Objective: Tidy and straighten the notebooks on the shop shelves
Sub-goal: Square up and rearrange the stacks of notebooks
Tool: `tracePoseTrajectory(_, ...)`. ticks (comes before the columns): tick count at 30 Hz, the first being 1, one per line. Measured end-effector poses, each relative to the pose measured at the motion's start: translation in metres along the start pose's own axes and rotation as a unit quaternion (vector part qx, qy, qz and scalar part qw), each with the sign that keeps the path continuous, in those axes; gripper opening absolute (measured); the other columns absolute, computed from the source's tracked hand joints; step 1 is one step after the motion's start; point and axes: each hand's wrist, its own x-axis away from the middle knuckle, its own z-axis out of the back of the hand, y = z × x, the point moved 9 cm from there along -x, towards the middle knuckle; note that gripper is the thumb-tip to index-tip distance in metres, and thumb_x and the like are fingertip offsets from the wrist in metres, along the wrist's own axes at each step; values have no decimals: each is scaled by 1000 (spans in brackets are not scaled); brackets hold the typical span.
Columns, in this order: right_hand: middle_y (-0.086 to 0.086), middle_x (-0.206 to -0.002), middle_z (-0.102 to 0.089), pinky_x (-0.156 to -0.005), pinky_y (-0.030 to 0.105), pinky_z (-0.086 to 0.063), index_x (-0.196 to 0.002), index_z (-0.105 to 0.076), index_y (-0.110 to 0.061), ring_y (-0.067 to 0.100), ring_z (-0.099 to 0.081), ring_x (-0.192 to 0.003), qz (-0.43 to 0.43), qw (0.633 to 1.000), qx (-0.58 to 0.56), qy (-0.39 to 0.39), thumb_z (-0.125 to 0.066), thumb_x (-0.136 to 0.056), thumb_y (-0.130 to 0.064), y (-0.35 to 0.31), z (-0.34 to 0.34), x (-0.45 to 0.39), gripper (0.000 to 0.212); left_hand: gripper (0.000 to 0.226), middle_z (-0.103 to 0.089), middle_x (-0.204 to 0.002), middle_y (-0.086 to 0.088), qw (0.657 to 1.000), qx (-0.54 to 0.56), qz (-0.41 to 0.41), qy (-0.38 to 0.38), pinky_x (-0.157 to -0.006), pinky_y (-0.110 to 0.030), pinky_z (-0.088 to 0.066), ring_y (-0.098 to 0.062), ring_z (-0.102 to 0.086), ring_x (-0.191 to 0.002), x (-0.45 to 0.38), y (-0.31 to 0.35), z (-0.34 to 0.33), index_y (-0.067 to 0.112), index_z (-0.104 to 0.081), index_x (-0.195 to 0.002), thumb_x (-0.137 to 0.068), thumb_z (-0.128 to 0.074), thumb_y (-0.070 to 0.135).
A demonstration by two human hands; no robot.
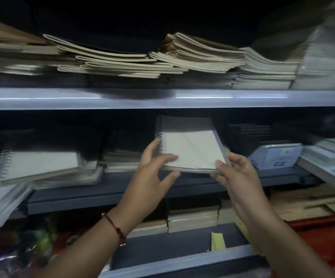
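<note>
A small stack of white spiral notebooks [190,147] in clear wrap hangs tilted in front of the middle shelf [110,189], spiral edge to the left. My left hand [154,173] grips its near left corner, thumb on top and fingers underneath. At the near right corner my right hand [236,173] pinches it the same way. Another spiral notebook pile [40,165] lies on the middle shelf at the left. Uneven, slumped stacks of thin cream notebooks [122,61] fill the top shelf [162,98].
A white and blue box [274,155] sits right of the held stack, with wrapped packs [329,163] beyond it. Dark notebooks [250,131] stand behind. Brown-edged pads [192,217] lie on the lowest shelf. Wrapped packs [0,203] jut out at the left.
</note>
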Motion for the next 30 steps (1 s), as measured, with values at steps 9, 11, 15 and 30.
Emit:
tracePoseTrajectory(9,-2,-127,-57,-88,31,-54,-126,-51,-21,16,-61,-108,121,939,322,17,-60,-98,-35,-32,19,-42,32,30,-36,-150,17,994,-96,-35,27,-105,-22,-39,-6,-45,-132,-43,14,-25,33,-63,-124,-94,-65,36)
tracePoseTrajectory(11,-7,-124,-55,-90,27,-48,-124,-58,-22,10,-57,-109,200,893,404,-8,-57,-97,-41,-37,12,-43,33,33,-36,-152,13,990,-134,-41,34,-103,-22,-39,-10,-47,-131,-48,15,-29,30,-62,-128,-96,-63,38)
tracePoseTrajectory(15,-7,-132,-56,-94,24,-41,-131,-60,-19,11,-52,-121,247,814,518,-91,-58,-97,-41,-20,-12,-50,40,37,-40,-151,3,976,-211,-36,32,-100,-29,-43,-19,-49,-129,-62,5,-40,26,-59,-133,-98,-58,37)
tracePoseTrajectory(30,0,-155,-41,-119,41,-27,-151,-38,-20,28,-25,-149,229,754,610,-87,-56,-97,-43,16,-27,-89,61,43,-54,-123,-6,947,-322,18,-7,-79,-34,-46,-24,-53,-109,-90,-23,-53,25,-45,-143,-104,-43,43)
